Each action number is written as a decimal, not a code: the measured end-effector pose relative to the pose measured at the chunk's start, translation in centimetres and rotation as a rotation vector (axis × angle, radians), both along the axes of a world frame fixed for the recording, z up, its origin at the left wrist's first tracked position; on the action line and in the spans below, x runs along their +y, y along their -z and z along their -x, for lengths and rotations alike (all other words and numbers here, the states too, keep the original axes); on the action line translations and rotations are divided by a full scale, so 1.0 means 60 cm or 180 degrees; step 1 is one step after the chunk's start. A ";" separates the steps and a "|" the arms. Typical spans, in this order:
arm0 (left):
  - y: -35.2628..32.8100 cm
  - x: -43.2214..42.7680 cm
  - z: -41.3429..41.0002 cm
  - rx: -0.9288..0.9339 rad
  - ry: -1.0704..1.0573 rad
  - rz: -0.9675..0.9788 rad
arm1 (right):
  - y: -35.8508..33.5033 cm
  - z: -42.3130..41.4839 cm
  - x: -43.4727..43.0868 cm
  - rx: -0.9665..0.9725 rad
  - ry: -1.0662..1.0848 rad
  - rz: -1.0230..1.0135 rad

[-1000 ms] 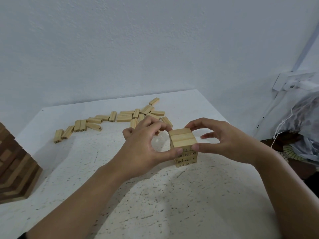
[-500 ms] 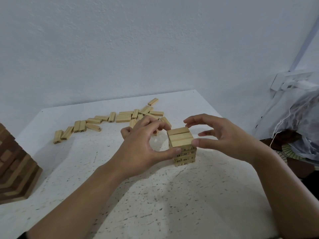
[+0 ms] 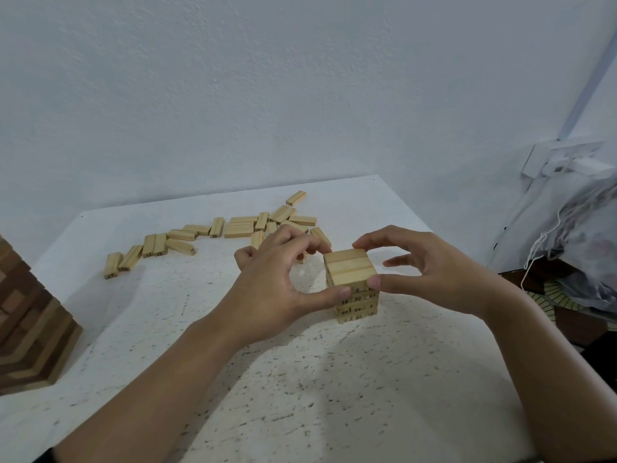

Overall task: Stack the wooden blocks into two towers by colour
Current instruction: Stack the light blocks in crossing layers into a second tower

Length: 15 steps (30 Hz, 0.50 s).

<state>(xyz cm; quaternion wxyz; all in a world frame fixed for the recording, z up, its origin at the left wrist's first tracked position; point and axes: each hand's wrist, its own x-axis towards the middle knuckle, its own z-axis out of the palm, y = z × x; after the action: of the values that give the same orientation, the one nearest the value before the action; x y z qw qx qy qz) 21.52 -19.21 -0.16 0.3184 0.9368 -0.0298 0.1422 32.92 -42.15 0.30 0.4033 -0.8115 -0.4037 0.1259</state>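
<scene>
Head view: we see the light tower (image 3: 354, 285), made of smooth pale rectangular blocks with printed numbers, three per layer, standing mid-right on the speckled white table (image 3: 300, 379). Our left hand (image 3: 277, 285) and right hand (image 3: 434, 275) flank it, fingers (image 3: 384, 236) curled, pinching the top layer. Loose blocks (image 3: 240, 227) lie scattered behind it, and a dark tower (image 3: 30, 322) stands at the left edge.

Pale, rough-plastered wall (image 3: 300, 78) beyond the fingers (image 3: 394, 237). White speckled counter (image 3: 334, 396) beneath them. Well to their right, a white wall fitting (image 3: 567, 158), a thin conduit (image 3: 587, 78) above, a clear plastic bag (image 3: 574, 235).
</scene>
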 end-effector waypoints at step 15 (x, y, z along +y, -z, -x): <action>-0.002 0.006 0.002 0.0043 -0.0004 0.0068 | -0.003 0.005 -0.001 0.0105 0.0038 -0.0208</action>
<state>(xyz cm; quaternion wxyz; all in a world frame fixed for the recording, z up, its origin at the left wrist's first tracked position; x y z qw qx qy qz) 21.43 -18.84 -0.04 0.3284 0.9343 -0.0256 0.1364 32.62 -42.23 0.50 0.4370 -0.7981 -0.3961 0.1236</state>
